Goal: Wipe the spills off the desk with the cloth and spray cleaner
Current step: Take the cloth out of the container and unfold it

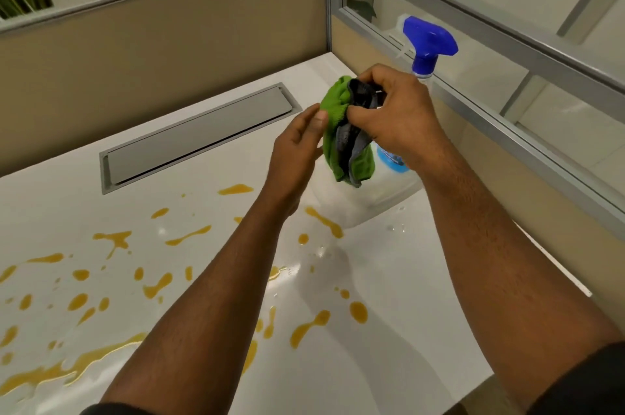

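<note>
I have the cloth point(348, 134) bunched up above the desk point(389, 279), my right hand point(395, 117) pinching its top while my left hand point(301, 147) touches its edge with thumb and fingertips. Judging by the orange spills point(115, 240) lying whole from nine o'clock round to five o'clock, no wiping has begun. A few clear droplets near the middle may be spray; I cannot be sure. The spray bottle point(427, 46) stands at one o'clock, its body mostly hidden behind my right hand and the cloth. The spills run off the left edge.
</note>
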